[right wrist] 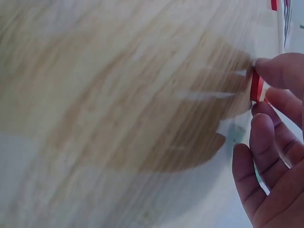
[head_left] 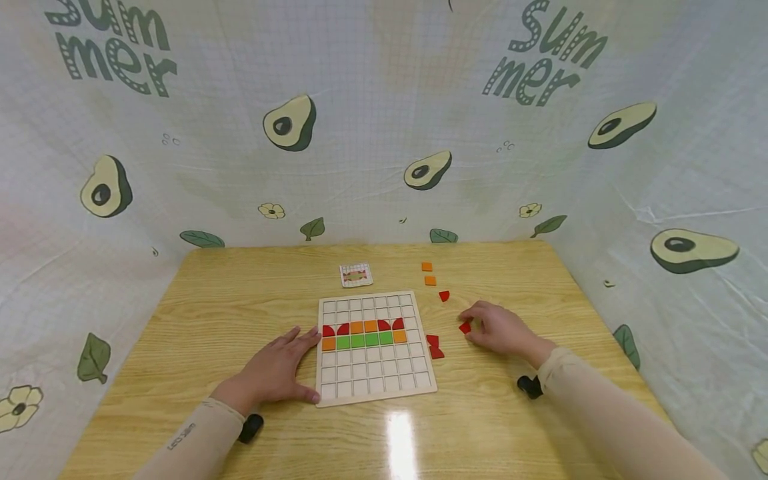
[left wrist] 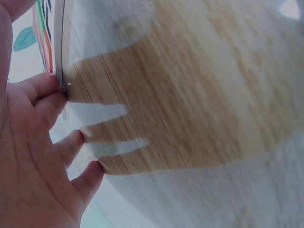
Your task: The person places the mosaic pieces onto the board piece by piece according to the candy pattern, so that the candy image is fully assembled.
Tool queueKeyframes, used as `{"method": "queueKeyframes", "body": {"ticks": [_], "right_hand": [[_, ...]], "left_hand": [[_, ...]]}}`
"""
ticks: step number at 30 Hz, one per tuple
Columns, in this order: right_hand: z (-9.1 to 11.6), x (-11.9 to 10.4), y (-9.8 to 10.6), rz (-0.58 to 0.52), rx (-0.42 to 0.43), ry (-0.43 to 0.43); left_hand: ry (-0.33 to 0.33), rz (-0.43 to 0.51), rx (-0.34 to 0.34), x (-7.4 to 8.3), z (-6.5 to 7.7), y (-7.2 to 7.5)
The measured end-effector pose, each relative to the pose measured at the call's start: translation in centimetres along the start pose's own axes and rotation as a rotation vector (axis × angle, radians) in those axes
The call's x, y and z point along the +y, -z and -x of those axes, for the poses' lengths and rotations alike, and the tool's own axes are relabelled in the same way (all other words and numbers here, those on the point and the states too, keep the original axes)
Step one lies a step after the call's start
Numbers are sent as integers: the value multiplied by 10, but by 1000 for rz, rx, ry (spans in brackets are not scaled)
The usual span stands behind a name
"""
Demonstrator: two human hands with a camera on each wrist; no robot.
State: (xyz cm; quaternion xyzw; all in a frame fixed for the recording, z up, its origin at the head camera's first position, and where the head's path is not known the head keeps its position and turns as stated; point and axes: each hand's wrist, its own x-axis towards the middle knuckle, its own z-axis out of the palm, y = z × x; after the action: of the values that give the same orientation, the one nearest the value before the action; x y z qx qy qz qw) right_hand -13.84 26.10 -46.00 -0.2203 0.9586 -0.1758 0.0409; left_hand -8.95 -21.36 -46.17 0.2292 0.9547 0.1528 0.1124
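My left hand (head_left: 277, 367) lies at the left side of a square wooden grid board (head_left: 375, 370), with fingers spread and the thumb at its near corner. In the left wrist view the fingertips touch the table beside the board's edge (left wrist: 59, 42). On the board, one row holds red curved pieces around two orange squares (head_left: 363, 327); the row below has green squares (head_left: 365, 340) with an orange one at each end. Right of the board, my right hand (head_left: 499, 328) pinches a red tile (right wrist: 257, 85) between thumb and fingers, low at the table.
Two loose red pieces (head_left: 435, 347) lie against the board's right edge. Farther back are another red piece (head_left: 444, 296) and two orange squares (head_left: 429, 274). A small pattern card (head_left: 356, 275) lies behind the board. Printed cloth (head_left: 360, 200) surrounds the wooden table (head_left: 240, 293).
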Motion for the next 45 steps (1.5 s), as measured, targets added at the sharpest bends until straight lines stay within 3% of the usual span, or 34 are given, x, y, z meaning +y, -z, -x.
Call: {"method": "queueKeyframes", "body": {"ticks": [15, 27, 45], "right_hand": [[-7, -7, -10, 58, 37, 67], [-13, -13, -6, 38, 4, 163], [-14, -19, -5, 90, -21, 227]], "left_hand": [[8, 9, -10, 3, 0, 2], [8, 13, -2, 2, 1, 3], [-19, 2, 13, 1, 2, 2]]}}
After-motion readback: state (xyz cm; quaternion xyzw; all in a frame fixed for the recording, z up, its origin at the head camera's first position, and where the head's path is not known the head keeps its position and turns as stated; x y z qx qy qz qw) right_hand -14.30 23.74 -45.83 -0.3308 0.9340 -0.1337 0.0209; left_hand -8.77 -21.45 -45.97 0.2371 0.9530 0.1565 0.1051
